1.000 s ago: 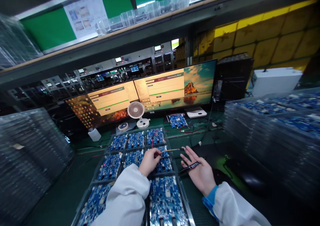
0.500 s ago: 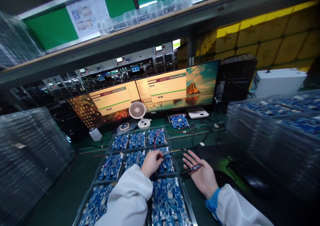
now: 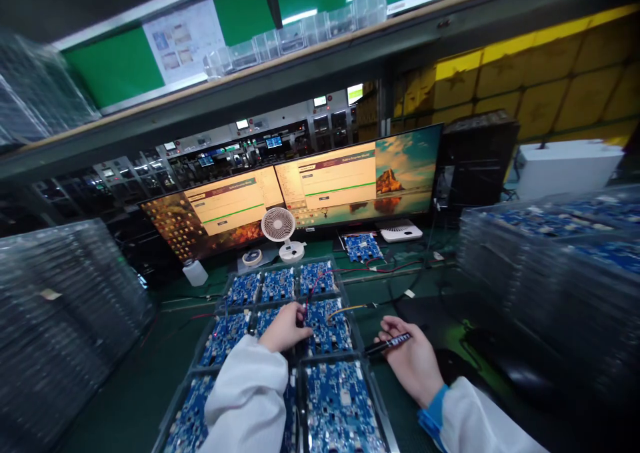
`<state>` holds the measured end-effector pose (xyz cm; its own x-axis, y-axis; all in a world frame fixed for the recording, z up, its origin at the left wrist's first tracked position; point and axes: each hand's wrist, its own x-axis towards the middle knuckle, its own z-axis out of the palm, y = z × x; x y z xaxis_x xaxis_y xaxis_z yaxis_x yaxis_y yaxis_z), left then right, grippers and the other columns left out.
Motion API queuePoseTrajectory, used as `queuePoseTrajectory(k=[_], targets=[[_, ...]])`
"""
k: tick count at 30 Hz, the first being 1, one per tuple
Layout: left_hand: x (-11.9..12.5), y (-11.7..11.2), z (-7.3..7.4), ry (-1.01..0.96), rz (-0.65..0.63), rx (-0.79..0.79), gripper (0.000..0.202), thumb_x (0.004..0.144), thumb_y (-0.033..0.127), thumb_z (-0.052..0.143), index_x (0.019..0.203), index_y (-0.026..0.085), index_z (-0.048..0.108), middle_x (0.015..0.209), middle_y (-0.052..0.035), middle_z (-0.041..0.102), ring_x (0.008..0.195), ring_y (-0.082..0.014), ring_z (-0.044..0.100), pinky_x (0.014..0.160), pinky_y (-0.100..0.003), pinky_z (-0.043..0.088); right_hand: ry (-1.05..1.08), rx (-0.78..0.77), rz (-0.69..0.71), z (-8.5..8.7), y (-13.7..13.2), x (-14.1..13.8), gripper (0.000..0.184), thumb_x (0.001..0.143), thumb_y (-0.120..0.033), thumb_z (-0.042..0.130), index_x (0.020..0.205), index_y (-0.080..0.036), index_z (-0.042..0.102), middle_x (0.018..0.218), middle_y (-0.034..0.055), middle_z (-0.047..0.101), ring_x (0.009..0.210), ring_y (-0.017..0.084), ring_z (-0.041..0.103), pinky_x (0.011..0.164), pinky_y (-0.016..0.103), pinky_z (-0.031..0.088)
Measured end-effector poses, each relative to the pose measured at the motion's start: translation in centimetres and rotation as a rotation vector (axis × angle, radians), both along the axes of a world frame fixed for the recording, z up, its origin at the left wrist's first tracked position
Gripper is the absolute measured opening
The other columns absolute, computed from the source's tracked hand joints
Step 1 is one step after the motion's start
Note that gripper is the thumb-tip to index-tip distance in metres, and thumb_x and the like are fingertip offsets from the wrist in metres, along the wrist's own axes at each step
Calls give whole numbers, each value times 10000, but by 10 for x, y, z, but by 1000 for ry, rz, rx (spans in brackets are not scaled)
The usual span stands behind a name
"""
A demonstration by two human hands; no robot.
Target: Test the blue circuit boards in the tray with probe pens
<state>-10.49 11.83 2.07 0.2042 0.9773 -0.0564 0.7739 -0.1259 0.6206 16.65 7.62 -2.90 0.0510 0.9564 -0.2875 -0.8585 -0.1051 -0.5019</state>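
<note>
My left hand (image 3: pixel 287 328) is over the middle row of the tray (image 3: pixel 376 399), fingers curled at the left edge of a blue circuit board (image 3: pixel 331 333). A red wire (image 3: pixel 310 291) runs down to its fingertips, which appear closed on it; their inner side is partly hidden. An orange-yellow wire (image 3: pixel 345 308) reaches that same board, and no hand is on it. My right hand (image 3: pixel 413 358), palm up with fingers curled in, holds a black marker pen (image 3: pixel 389 343) just right of the tray. The pen's dark end points left toward the tray rim.
Two monitors (image 3: pixel 325 186) stand behind a small white fan (image 3: pixel 280 229). Stacks of clear trays rise at the left (image 3: pixel 65 306) and right (image 3: pixel 530 266). A separate circuit board (image 3: pixel 363 247) lies below the screens. A dark mouse (image 3: pixel 505 359) sits at the right. A shelf edge (image 3: pixel 320 46) crosses overhead.
My left hand has let go of the orange-yellow wire and moved left to the red wire. The fingers of my right hand have curled in from spread, with the marker pen still held.
</note>
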Motion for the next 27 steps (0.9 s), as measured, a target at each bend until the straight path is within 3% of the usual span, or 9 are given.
queuePoseTrajectory(k=[3, 5, 9, 11, 15, 20, 23, 27], targets=[[-3, -2, 10, 31, -69, -95, 164, 656, 292, 662, 743, 161, 614, 745, 4, 570, 703, -148, 537, 669, -260, 432, 4, 6, 13, -3, 1, 1, 116, 685, -285, 609, 742, -191, 647, 715, 14, 579, 627, 159, 512, 650, 348, 484], [-2, -4, 15, -15, -93, -80, 171, 710, 334, 618, 663, 172, 591, 670, 20, 563, 670, -139, 540, 651, -253, 426, 4, 9, 21, -4, 1, 1, 109, 689, -280, 606, 745, -194, 641, 715, 12, 582, 630, 159, 516, 650, 346, 483], [7, -2, 15, -325, 56, -19, 284, 838, 469, 456, 811, 198, 533, 657, 42, 570, 485, -111, 525, 509, -249, 408, 12, 8, 24, 0, 0, 0, 107, 703, -277, 589, 754, -199, 641, 713, 10, 584, 628, 155, 514, 645, 344, 488], [10, 0, 10, -397, 106, -8, 265, 864, 450, 424, 907, 208, 521, 667, 44, 572, 435, -111, 522, 462, -249, 401, 18, 2, 19, 2, -1, -1, 117, 702, -276, 580, 756, -196, 647, 719, 15, 590, 630, 154, 512, 638, 339, 493], [10, 5, 0, -262, 143, 86, 139, 844, 234, 465, 936, 184, 556, 748, 6, 593, 596, -130, 587, 632, -272, 489, 26, -14, 17, 7, -2, -2, 131, 690, -274, 575, 742, -186, 657, 716, 25, 590, 637, 157, 516, 623, 324, 501], [1, 6, 2, 41, 107, 201, 145, 774, 97, 519, 829, 162, 637, 959, -74, 599, 882, -185, 595, 885, -328, 455, 23, -21, 14, 8, -3, -2, 128, 690, -267, 571, 740, -188, 659, 720, 29, 595, 633, 157, 517, 618, 324, 507], [-1, 6, 4, 11, 94, 226, 156, 830, 160, 498, 794, 176, 649, 897, -66, 612, 900, -194, 594, 919, -328, 437, 22, -20, 11, 6, -2, -2, 123, 691, -271, 577, 740, -191, 655, 727, 29, 598, 629, 158, 518, 617, 330, 507], [4, 12, -5, -127, 217, 346, 178, 841, 171, 497, 908, 172, 662, 958, -75, 627, 939, -193, 592, 919, -319, 443, 23, -14, 17, 4, -2, -2, 126, 676, -275, 607, 751, -186, 656, 737, 30, 602, 638, 161, 524, 630, 337, 507]])
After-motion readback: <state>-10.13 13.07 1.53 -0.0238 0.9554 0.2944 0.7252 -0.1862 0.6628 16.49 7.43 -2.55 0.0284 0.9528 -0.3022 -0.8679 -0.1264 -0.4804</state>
